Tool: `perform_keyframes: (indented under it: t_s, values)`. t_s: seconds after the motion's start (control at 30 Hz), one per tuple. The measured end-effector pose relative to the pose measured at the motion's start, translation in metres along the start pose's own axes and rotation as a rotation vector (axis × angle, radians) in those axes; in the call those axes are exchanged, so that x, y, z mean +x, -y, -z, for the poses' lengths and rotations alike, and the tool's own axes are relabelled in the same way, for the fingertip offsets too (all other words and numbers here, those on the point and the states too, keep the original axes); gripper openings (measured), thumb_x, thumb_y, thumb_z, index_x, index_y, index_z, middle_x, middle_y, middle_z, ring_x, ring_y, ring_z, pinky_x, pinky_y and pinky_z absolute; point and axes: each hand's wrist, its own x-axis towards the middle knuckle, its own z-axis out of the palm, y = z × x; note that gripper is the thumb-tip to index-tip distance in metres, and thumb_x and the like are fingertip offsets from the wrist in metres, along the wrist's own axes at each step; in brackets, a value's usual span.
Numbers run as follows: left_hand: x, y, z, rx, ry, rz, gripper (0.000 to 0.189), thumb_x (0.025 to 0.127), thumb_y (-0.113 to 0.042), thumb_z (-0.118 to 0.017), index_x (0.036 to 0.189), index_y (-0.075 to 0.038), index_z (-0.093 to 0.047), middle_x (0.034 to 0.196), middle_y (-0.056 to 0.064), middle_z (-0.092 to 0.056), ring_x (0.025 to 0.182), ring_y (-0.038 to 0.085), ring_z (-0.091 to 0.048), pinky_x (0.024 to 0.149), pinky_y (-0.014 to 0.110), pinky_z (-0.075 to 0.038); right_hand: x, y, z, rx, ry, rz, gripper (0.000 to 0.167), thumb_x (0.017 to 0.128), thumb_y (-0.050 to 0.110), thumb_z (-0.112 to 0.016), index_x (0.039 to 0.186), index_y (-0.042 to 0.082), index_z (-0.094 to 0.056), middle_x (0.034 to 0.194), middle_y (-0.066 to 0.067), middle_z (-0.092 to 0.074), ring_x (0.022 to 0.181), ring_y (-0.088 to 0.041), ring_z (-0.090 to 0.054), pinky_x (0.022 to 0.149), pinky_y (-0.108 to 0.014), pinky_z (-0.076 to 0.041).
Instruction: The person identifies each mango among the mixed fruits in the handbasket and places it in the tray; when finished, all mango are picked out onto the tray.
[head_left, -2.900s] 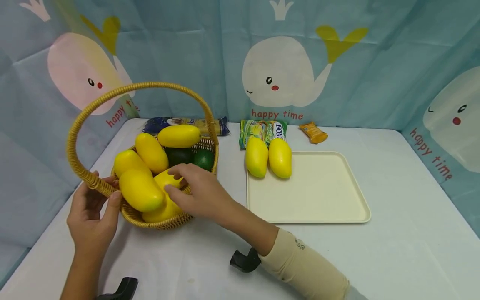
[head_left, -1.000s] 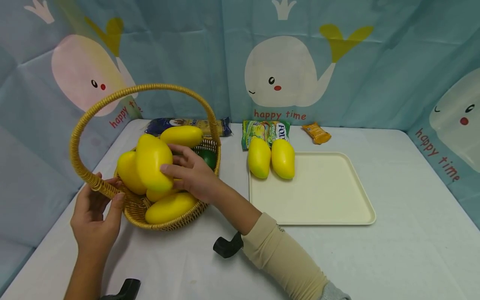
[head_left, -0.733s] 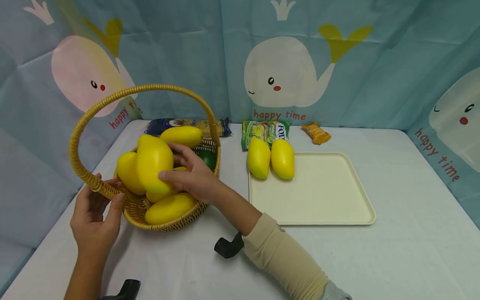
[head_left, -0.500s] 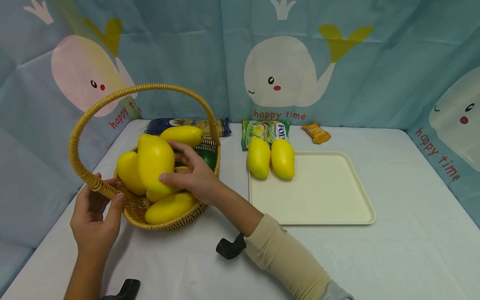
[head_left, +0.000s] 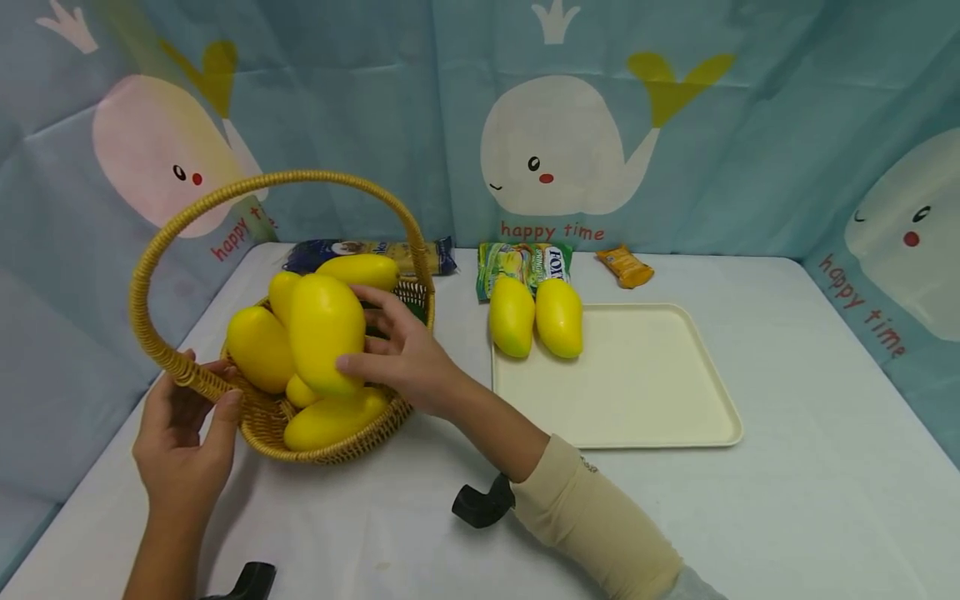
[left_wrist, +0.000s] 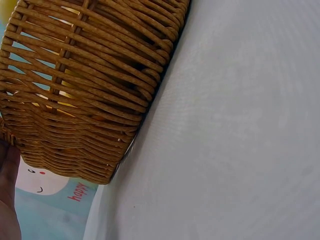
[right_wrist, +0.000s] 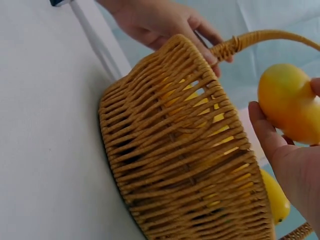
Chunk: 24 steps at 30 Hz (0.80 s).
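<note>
In the head view my right hand (head_left: 408, 362) holds a yellow mango (head_left: 326, 329) upright over the wicker basket (head_left: 375, 435), thumb on its near side. The right wrist view shows this mango (right_wrist: 287, 102) raised past the rim, fingers on its side. My left hand (head_left: 183, 458) grips the basket's left rim at the foot of the tall handle (head_left: 300, 177). Inside lie several more mangoes, one at the front (head_left: 330, 421), one at the left (head_left: 258, 350) and one across the back (head_left: 360, 271). Something dark green is mostly hidden behind my right hand.
A cream tray (head_left: 622, 392) lies right of the basket, two mangoes (head_left: 558, 317) side by side at its back left corner. Behind stand a green snack bag (head_left: 525, 258), a small orange packet (head_left: 625, 267) and a long blue packet (head_left: 315, 254). A printed curtain closes the back.
My right hand, earlier loose over the fruit, has taken a mango and lifted it, lately shifting it slightly right. The front mango shows more fully. My left hand stays at the rim.
</note>
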Motion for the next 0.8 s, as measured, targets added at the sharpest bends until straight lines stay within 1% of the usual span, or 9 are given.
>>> perform_keyframes:
  t_s: [0.2,0.33,0.5,0.7,0.8]
  values:
    - [0.001,-0.005,-0.001,0.002,-0.003,0.004,0.059,0.088,0.018,-0.061,0.143,0.004,-0.047,0.122,0.021,-0.062,0.113,0.015,-0.062,0.101,0.021,-0.046,-0.009,0.009,0.004,-0.024,-0.016,0.029,0.075,0.09,-0.008,-0.059,0.155,0.014,-0.03,0.142,-0.013,-0.044,0.118,-0.026,-0.059,0.097,-0.041,-0.053]
    - [0.0,-0.001,0.0,0.008,-0.004,0.005,0.059,0.088,0.017,-0.062,0.143,0.004,-0.047,0.122,0.02,-0.062,0.113,0.014,-0.062,0.101,0.021,-0.046,-0.015,0.012,0.009,-0.04,-0.017,0.048,0.074,0.09,-0.009,-0.058,0.155,0.013,-0.03,0.143,-0.015,-0.043,0.121,-0.028,-0.057,0.098,-0.043,-0.053]
    - [-0.001,0.004,0.002,0.011,-0.007,0.012,0.06,0.087,0.018,-0.062,0.144,0.003,-0.047,0.123,0.018,-0.062,0.113,0.014,-0.062,0.101,0.02,-0.046,-0.023,0.015,0.016,-0.085,-0.013,0.077,0.075,0.09,-0.008,-0.058,0.155,0.013,-0.029,0.141,-0.017,-0.043,0.121,-0.03,-0.057,0.097,-0.044,-0.053]
    - [0.0,0.004,0.001,0.015,-0.008,0.017,0.061,0.087,0.018,-0.062,0.144,0.002,-0.047,0.122,0.019,-0.063,0.113,0.014,-0.063,0.101,0.02,-0.046,-0.033,0.019,0.025,-0.136,-0.033,0.11,0.076,0.089,-0.007,-0.06,0.155,0.014,-0.029,0.144,-0.016,-0.041,0.122,-0.031,-0.055,0.098,-0.045,-0.052]
    - [0.0,0.003,0.001,0.016,-0.008,0.013,0.06,0.087,0.018,-0.062,0.144,0.003,-0.047,0.122,0.019,-0.063,0.113,0.014,-0.063,0.1,0.02,-0.046,-0.038,0.022,0.03,-0.149,-0.042,0.132,0.076,0.088,-0.008,-0.06,0.155,0.012,-0.029,0.148,-0.014,-0.039,0.125,-0.032,-0.054,0.098,-0.045,-0.052]
